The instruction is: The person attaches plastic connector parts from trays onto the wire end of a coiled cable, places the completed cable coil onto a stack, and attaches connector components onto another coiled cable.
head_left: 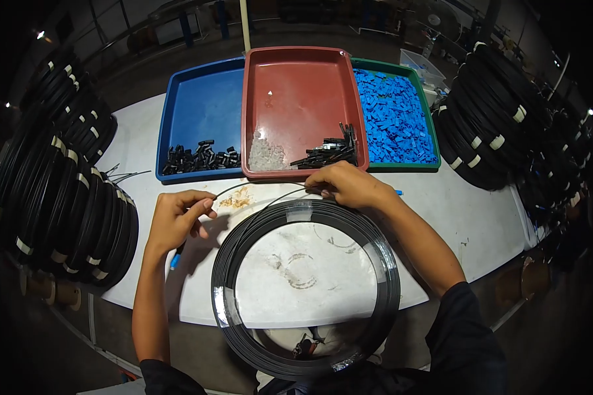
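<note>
A large coil of black cable (390, 263) lies over the table's front edge, bound with clear tape. My left hand (183, 216) pinches a loose black cable end left of the coil's top. A blue-tipped connector (175, 261) hangs just below that hand. My right hand (348, 185) is closed on the cable above the coil, near the red tray's front edge. Another small blue tip (398, 192) shows beside my right wrist. Between the two hands the thin cable arcs over the white table (197, 289).
Behind stand a blue tray (201, 108) with black pieces, a red tray (300, 92) with clear and black pieces, and a green tray (435, 148) full of blue pieces. Stacked cable coils flank the table at left (59, 204) and right (491, 125).
</note>
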The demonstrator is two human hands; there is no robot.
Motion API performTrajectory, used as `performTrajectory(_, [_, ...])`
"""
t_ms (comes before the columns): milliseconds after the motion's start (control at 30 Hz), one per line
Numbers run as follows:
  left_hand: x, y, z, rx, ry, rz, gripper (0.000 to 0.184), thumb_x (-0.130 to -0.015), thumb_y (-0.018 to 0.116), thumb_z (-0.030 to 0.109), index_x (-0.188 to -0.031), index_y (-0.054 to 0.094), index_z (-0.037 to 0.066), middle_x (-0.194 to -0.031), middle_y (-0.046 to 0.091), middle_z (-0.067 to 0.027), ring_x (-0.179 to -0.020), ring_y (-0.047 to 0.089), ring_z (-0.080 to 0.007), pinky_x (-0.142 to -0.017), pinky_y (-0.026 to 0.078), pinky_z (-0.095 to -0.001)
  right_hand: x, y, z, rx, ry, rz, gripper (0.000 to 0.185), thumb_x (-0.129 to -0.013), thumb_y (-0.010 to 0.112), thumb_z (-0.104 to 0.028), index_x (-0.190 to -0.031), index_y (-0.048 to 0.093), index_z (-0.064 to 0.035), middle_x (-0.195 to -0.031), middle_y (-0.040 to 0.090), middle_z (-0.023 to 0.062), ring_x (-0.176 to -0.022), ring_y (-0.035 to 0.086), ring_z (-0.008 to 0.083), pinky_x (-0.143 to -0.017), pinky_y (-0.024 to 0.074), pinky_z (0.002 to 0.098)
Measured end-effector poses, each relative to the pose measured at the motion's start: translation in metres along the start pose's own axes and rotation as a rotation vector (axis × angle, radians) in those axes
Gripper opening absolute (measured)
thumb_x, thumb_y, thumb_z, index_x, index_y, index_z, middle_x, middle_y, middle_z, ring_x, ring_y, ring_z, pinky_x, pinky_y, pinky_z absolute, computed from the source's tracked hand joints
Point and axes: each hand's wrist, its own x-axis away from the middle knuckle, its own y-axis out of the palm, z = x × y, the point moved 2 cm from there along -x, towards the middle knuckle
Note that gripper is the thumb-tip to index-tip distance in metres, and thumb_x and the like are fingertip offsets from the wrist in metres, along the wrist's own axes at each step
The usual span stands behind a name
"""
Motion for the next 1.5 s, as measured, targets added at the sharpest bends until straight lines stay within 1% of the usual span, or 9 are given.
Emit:
performTrajectory(167, [-0.007,0.008,-0.009,0.164,-0.098,-0.079,0.023,-0.101,0.061,0.009,-0.12,0.067,-0.002,-0.079,0.074,-0.0092,-0.048,0.065,-0.0102,-0.037,0.044,-0.0196,0.015,-0.014,-0.002,0.132,0.217,-0.042,0.025,-0.081,0.076,-0.01,-0.106,0.073,-0.0041,-0.101,0.074,0.0174,-0.095,0.071,0.0354,-0.084,0.0538,0.045])
performTrajectory(333, [0.007,0.023,-0.012,0.096,-0.094,-0.055,0.023,-0.101,0.061,0.008,-0.12,0.069,-0.002,-0.079,0.073,-0.0085,-0.049,0.065,-0.0098,-0.038,0.044,-0.02,0.042,-0.026,0.006,0.244,-0.002,0.155,0.02,-0.087,0.072,-0.013,-0.105,0.069,-0.0049,-0.085,0.071,0.016,-0.079,0.068,0.033,-0.074,0.0501,0.0425])
performTrajectory(567, [0.043,0.021,-0.022,0.034,-0.142,-0.079,0.024,-0.098,0.064,0.005,-0.119,0.072,-0.003,-0.086,0.075,-0.0105,-0.057,0.066,-0.0103,-0.043,0.047,-0.0215,0.11,-0.039,0.027,-0.317,0.25,-0.151,0.022,-0.096,0.064,-0.004,-0.114,0.052,-0.0059,-0.084,0.068,0.0069,-0.07,0.066,0.0123,-0.054,0.0507,0.0287])
performTrajectory(700, [0.075,0.022,-0.023,0.091,-0.125,-0.075,0.034,-0.095,0.07,0.014,-0.125,0.07,-0.002,-0.098,0.074,-0.0126,-0.077,0.067,-0.0123,-0.061,0.052,-0.0247,0.157,-0.017,0.008,-0.86,0.468,0.094,0.017,-0.1,0.058,-0.005,-0.115,0.052,-0.0007,-0.098,0.065,0.0096,-0.071,0.064,0.0096,-0.041,0.0517,0.0223])
performTrajectory(933, [0.124,0.047,-0.017,0.232,-0.06,0.015,0.074,-0.088,0.076,0.028,-0.143,0.049,-0.013,-0.126,0.065,-0.0237,-0.113,0.064,-0.0265,-0.102,0.047,-0.0359,0.21,0.035,-0.057,-0.798,0.41,0.491,0.06,-0.103,0.061,-0.041,-0.141,0.051,0.0039,-0.108,0.062,0.0049,-0.102,0.056,0.0134,-0.096,0.0446,0.0284])
performTrajectory(1100, [0.146,0.08,-0.006,0.305,-0.134,0.171,0.083,-0.08,0.081,0.022,-0.146,0.044,-0.014,-0.135,0.06,-0.026,-0.124,0.059,-0.03,-0.111,0.041,-0.0386,0.206,0.071,-0.092,-0.621,0.373,0.756,0.09,-0.082,0.086,-0.035,-0.148,0.041,0.0064,-0.145,0.053,0.0204,-0.135,0.051,0.0272,-0.113,0.038,0.036])
performTrajectory(1333, [0.144,0.105,0.019,0.151,-0.06,0.421,0.098,-0.062,0.078,0.008,-0.151,0.04,-0.01,-0.139,0.056,-0.0256,-0.135,0.051,-0.0348,-0.12,0.029,-0.0389,0.218,0.082,-0.098,-0.517,0.474,0.754,0.101,-0.07,0.093,-0.02,-0.15,0.037,0.0075,-0.151,0.046,0.0251,-0.143,0.044,0.032,-0.118,0.0341,0.0398])
performTrajectory(1367, [0.154,0.098,-0.011,0.334,-0.118,0.194,0.096,-0.083,0.074,-0.006,-0.161,0.02,0.005,-0.159,0.03,-0.017,-0.119,0.055,-0.0322,-0.082,0.061,-0.0362,0.216,0.079,-0.103,-0.508,0.478,0.752,0.098,-0.071,0.09,-0.014,-0.152,0.037,0.0033,-0.153,0.045,0.0244,-0.144,0.043,0.0331,-0.118,0.0348,0.0399])
performTrajectory(1500, [0.154,0.091,0.003,0.341,-0.382,0.195,0.092,-0.081,0.064,-0.017,-0.161,0.029,0.012,-0.145,0.046,-0.0183,-0.103,0.06,-0.0244,-0.072,0.057,-0.03,0.214,0.083,-0.103,-0.66,0.65,0.742,0.089,-0.075,0.075,-0.001,-0.155,0.036,-0.0019,-0.155,0.045,0.0185,-0.147,0.04,0.0286,-0.121,0.0299,0.0393])
